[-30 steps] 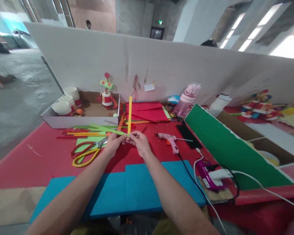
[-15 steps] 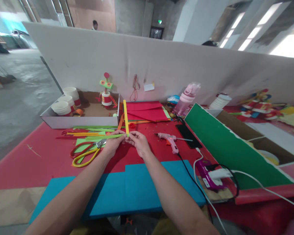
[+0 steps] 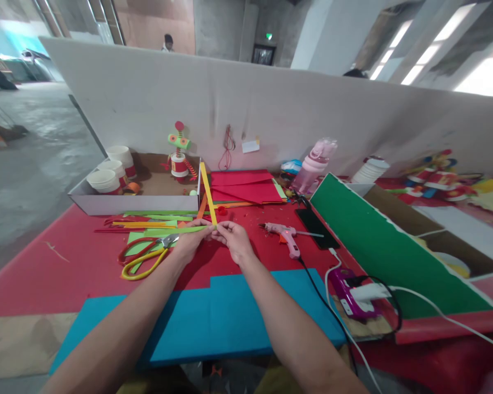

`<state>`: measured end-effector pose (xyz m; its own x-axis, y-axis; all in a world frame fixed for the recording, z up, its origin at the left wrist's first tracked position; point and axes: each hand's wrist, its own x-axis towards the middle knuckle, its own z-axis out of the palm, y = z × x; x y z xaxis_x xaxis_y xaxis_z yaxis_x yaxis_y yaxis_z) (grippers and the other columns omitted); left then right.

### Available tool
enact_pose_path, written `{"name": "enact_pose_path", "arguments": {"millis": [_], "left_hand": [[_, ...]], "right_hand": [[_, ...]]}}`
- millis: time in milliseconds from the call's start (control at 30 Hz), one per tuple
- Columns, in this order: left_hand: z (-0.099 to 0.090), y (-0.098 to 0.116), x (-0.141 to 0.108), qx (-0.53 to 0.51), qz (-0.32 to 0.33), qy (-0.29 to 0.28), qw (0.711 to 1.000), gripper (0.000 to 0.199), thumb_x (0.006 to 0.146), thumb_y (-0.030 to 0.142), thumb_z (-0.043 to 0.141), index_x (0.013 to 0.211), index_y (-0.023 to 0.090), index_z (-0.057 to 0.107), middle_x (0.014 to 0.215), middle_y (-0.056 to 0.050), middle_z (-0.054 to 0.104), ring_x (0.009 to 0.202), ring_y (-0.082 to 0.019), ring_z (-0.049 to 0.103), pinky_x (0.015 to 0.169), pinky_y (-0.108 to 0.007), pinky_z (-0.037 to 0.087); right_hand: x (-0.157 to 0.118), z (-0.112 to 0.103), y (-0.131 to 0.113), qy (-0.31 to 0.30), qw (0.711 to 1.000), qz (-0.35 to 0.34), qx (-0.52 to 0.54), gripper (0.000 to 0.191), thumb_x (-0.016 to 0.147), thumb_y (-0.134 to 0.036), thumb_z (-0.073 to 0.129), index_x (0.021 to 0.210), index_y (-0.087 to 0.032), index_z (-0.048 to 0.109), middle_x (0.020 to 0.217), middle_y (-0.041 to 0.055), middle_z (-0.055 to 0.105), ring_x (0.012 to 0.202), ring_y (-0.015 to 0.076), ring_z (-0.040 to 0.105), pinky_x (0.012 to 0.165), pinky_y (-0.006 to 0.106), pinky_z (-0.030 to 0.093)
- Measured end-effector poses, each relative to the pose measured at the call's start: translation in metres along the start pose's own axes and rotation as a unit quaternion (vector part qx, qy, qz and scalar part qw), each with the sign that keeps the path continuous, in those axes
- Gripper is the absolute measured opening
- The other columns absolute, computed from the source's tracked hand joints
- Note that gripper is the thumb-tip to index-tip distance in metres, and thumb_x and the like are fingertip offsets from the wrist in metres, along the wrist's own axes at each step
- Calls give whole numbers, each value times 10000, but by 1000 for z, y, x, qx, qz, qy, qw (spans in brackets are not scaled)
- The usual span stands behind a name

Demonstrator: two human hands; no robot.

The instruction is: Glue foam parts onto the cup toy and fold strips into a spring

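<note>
My left hand (image 3: 194,239) and my right hand (image 3: 233,239) meet over the red tabletop, fingertips pinched close together. Between them is the lower end of a yellow paper strip (image 3: 208,194), which points up and away, leaning left. A green paper strip (image 3: 191,230) crosses it at the fingertips and runs left along my left hand. Where the strips join is partly covered by fingers. Scissors (image 3: 145,262) with one red and one yellow handle lie beside my left wrist. To the right of my right hand rests a pink glue gun (image 3: 282,235).
Blue boards (image 3: 238,317) lie under my forearms. At the back left, a box (image 3: 135,205) holds paper cups (image 3: 102,180) and a paper-cup robot figure (image 3: 179,164). Red paper (image 3: 242,186), a phone (image 3: 316,227), a purple power strip (image 3: 351,295) and a green-sided box (image 3: 378,246) stand around.
The yellow strip's far end has tilted left, while its lower end stays between my fingertips. Both hands have barely moved. The person in the background has shifted slightly right.
</note>
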<state>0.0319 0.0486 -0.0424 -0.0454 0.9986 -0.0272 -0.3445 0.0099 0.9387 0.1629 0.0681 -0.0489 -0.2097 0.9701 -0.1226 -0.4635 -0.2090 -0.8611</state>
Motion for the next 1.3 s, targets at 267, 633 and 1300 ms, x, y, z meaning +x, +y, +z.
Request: {"name": "enact_pose_path", "arguments": {"millis": [267, 633, 1300], "left_hand": [[-5, -3, 3, 83, 19, 35, 996, 229, 634, 314, 777, 741, 148, 659, 618, 0, 634, 546, -95, 542, 546, -208, 409], [-1, -2, 2, 102, 61, 38, 992, 194, 653, 288, 740, 737, 166, 613, 655, 8, 627, 592, -113, 568, 590, -227, 435], [-3, 0, -1, 71, 40, 12, 997, 177, 652, 260, 742, 693, 168, 596, 637, 8, 635, 583, -108, 566, 578, -216, 422]], "right_hand": [[5, -2, 5, -9, 994, -59, -93, 330, 589, -392, 788, 747, -161, 613, 612, -25, 645, 575, 113, 642, 633, 270, 578], [5, -1, 3, 15, 987, -76, -139, 235, 609, -324, 736, 755, -168, 638, 607, -23, 649, 573, 126, 633, 654, 284, 560], [-1, 3, -1, 4, 1000, 4, -23, 317, 525, -316, 816, 745, -152, 657, 626, -11, 658, 595, 111, 626, 697, 279, 551]]}}
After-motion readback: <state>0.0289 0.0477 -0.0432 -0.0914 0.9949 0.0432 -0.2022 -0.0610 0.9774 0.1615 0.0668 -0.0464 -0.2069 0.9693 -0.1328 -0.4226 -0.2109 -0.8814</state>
